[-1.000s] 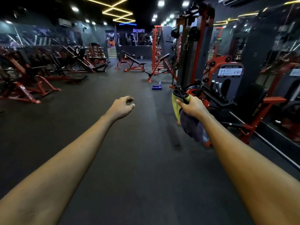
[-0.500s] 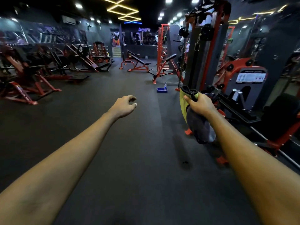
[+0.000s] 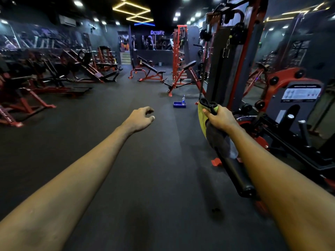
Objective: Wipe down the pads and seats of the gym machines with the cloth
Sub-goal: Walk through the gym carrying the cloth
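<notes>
My right hand [image 3: 222, 119] is stretched forward and grips a cloth [image 3: 214, 136], yellow-green on one side and grey on the other, together with the black trigger head of a spray bottle [image 3: 233, 151]. The cloth hangs down below my fist and covers most of the bottle. My left hand [image 3: 139, 118] is held out over the dark floor with loosely curled fingers, holding nothing. A red and black machine [image 3: 293, 98] stands just right of my right hand. Its black roller pad [image 3: 233, 171] lies low beside my right forearm.
A blue tray [image 3: 178, 105] with a small bottle [image 3: 183, 100] sits on the floor ahead. Behind it stand red incline benches [image 3: 151, 70] and a tall cable tower [image 3: 233, 57]. More red machines [image 3: 36, 82] line the left wall. A dark rubber floor [image 3: 126, 160] runs down the middle.
The view has advanced along the aisle, so the right-hand machine and its roller pad are now closer. Both hands keep the same pose and hold.
</notes>
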The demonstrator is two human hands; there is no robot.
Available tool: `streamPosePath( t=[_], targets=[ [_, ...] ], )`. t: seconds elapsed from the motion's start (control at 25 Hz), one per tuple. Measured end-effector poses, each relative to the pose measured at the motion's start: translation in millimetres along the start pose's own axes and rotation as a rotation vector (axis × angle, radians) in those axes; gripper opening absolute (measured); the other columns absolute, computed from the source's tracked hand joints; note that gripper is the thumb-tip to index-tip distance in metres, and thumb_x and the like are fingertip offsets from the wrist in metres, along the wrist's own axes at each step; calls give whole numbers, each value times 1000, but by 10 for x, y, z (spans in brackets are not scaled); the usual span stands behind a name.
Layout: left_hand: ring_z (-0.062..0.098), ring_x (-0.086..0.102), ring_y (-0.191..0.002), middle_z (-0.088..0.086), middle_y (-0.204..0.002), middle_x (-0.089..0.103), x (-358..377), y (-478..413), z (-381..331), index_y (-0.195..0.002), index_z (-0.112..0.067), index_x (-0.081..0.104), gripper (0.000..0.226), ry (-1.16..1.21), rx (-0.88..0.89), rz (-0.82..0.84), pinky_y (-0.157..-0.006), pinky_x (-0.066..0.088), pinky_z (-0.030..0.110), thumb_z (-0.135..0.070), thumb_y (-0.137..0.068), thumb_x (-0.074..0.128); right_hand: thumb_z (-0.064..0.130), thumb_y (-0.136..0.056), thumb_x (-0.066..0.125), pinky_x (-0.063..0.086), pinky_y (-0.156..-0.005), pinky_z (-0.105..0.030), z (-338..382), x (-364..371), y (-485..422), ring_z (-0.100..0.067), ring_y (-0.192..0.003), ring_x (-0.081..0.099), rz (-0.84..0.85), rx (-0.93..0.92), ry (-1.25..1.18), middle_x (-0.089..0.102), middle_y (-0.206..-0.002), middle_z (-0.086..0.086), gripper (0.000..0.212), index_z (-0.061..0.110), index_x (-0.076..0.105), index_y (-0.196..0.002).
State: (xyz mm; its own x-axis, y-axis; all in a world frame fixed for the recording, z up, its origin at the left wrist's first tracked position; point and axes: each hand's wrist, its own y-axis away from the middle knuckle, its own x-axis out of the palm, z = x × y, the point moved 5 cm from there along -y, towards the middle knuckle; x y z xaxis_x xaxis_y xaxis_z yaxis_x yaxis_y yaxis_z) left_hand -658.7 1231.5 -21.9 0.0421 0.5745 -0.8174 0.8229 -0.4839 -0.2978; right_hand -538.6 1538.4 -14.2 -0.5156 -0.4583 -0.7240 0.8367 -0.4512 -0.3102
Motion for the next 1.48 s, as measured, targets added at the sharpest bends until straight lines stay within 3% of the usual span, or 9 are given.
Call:
streamPosePath(
  t=[0.68, 1.12, 1.32, 1.48],
  targets=[
    [27, 54, -130, 11, -139, 59, 916, -5046, 2022, -136, -11, 58, 40, 12, 13, 74, -104, 40, 32, -27, -99, 57, 56, -95, 59, 53, -95, -47, -318, 2084, -4939, -34, -108, 64, 11, 59, -3, 67, -114, -12, 49, 13, 63, -120],
    [26, 54, -129, 10, -141, 57, 1373, -8314, 3318, -138, -12, 55, 42, 9, -25, 114, -105, 40, 33, -29, -100, 56, 51, -97, 60, 48, -92, -41, -437, 3319, -8244, -37, -110, 62, 26, 76, 1, 66, -117, -15, 45, 16, 64, -125],
    [27, 54, -130, 13, -139, 58, 1544, -9885, 4054, -138, -8, 56, 42, 30, 39, 74, -107, 40, 34, -25, -99, 59, 43, -100, 61, 44, -84, -35, -516, 4069, -9681, -37, -111, 62, -25, 86, -4, 67, -116, -20, 39, 8, 66, -116],
    [26, 54, -130, 12, -140, 58, 1672, -11180, 4656, -137, -8, 56, 43, 32, 31, 106, -108, 40, 33, -26, -98, 60, 48, -98, 61, 47, -87, -39, -531, 4614, -10826, -40, -112, 62, -25, 129, 15, 66, -116, -20, 42, 11, 66, -118]
  ],
)
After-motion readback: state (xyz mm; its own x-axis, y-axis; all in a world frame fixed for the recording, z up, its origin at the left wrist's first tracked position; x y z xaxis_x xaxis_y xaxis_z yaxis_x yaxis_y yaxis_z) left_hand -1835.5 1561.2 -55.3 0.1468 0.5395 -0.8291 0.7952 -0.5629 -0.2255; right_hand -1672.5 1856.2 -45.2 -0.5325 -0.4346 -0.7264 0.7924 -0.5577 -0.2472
